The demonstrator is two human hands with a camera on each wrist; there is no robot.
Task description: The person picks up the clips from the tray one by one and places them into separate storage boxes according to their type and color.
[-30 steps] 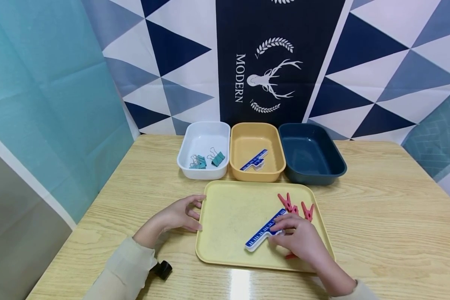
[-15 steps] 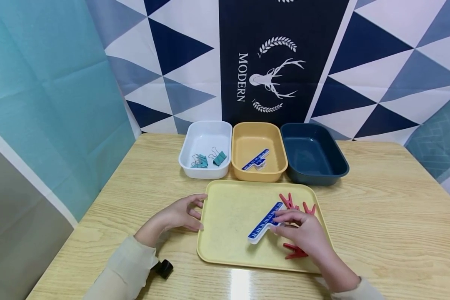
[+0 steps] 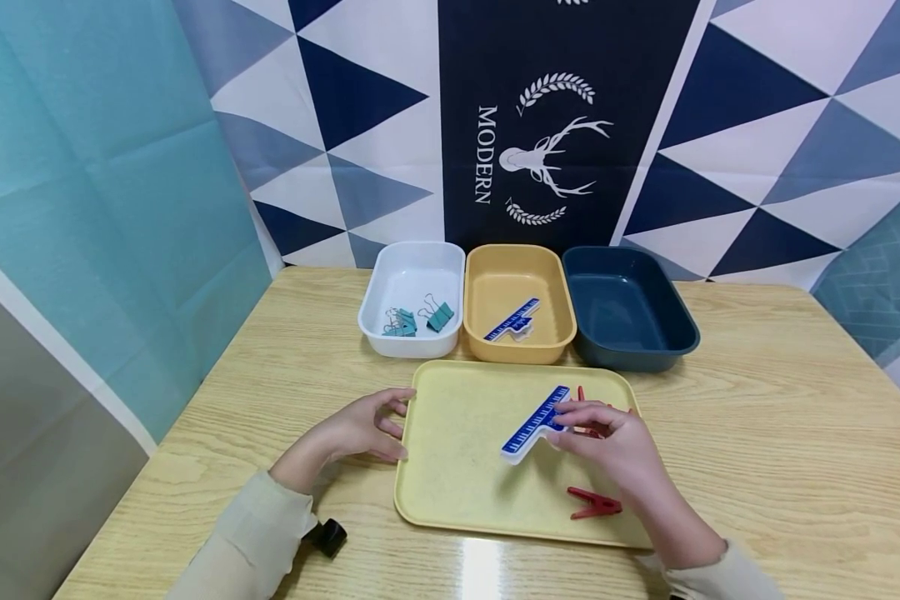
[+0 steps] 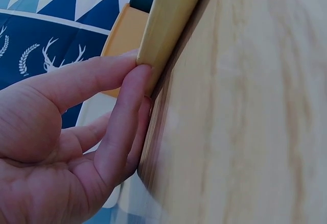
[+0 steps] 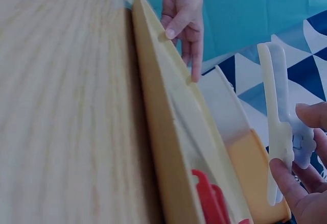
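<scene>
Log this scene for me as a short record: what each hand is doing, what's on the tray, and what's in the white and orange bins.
Right hand: the right hand grips a blue-and-white clip above the tray
Left hand: the left hand touches the tray's left edge
On tray: one red clothespin in plain view; more red ones partly hidden behind the right hand
White bin: the white bin holds teal binder clips
Orange bin: the orange bin holds a second blue-and-white clip
</scene>
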